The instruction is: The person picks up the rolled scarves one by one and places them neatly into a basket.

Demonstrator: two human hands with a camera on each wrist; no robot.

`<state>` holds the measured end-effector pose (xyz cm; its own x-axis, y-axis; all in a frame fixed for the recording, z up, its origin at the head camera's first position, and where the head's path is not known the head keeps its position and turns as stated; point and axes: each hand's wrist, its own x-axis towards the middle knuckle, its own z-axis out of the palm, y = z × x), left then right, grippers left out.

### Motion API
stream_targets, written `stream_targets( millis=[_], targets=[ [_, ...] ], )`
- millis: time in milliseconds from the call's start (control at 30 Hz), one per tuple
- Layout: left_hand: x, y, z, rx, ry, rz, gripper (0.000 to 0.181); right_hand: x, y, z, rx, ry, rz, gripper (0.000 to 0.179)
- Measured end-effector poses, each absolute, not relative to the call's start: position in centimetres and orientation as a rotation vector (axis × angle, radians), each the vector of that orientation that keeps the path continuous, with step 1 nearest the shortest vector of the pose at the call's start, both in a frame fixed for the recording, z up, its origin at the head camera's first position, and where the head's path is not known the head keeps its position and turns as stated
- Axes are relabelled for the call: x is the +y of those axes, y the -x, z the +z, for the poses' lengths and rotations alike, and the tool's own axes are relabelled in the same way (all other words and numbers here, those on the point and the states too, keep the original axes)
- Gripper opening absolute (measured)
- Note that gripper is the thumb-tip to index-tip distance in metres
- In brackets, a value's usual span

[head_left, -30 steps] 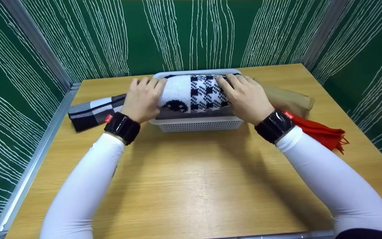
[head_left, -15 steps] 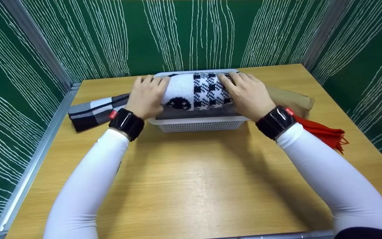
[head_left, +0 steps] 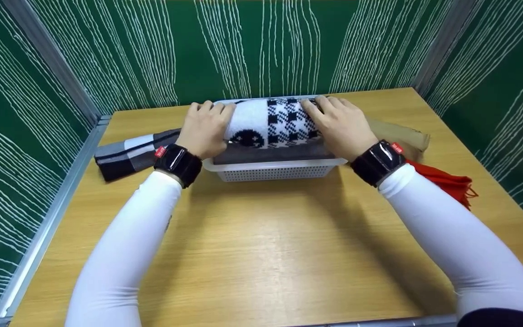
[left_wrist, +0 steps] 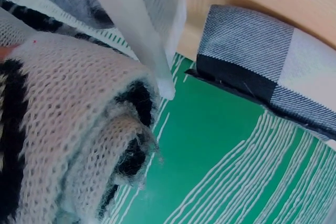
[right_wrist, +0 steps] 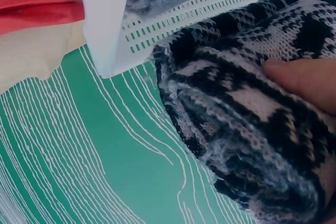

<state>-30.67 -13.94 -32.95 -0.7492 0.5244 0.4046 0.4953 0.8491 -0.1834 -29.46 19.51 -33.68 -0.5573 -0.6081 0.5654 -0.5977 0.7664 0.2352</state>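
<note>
A black-and-white knitted scarf (head_left: pixel 284 122), rolled into a thick bundle, spans both hands over a white perforated basket (head_left: pixel 275 173). My left hand (head_left: pixel 206 129) grips its white end, and my right hand (head_left: pixel 342 127) grips the checked end. In the right wrist view the thumb (right_wrist: pixel 304 80) presses on the knit of the roll (right_wrist: pixel 236 98). The left wrist view shows the spiral end of the roll (left_wrist: pixel 68 87) beside the basket wall (left_wrist: pixel 126 14). Dark grey cloth (head_left: pixel 270 155) lies inside the basket, in front of the scarf. Most fingertips are hidden behind the roll.
A folded plaid scarf (head_left: pixel 125 154) lies left of the basket on the wooden table (head_left: pixel 261 254). To the right lie a khaki cloth (head_left: pixel 400 134) and a red fringed scarf (head_left: pixel 443 179), partly behind my right wrist. Green panels (head_left: pixel 189 50) with white lines enclose the table's back and sides.
Both hands have shifted slightly to the right with the rolled scarf, which also sits a little higher in the head view. More of the grey cloth shows beneath it.
</note>
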Motion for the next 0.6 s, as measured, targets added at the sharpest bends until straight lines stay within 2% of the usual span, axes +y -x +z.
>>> stream_targets(
  millis=[400,600],
  targets=[
    [-13.4,31.7,-32.8,-2.669,0.738,0.05,0.068,20.1,30.5,-32.9,-2.431,-0.934,-0.02,0.085],
    [-13.1,32.1,-32.8,-2.712,0.734,0.049,0.068,20.4,31.1,-32.7,-2.452,-0.934,-0.017,0.085]
  ],
)
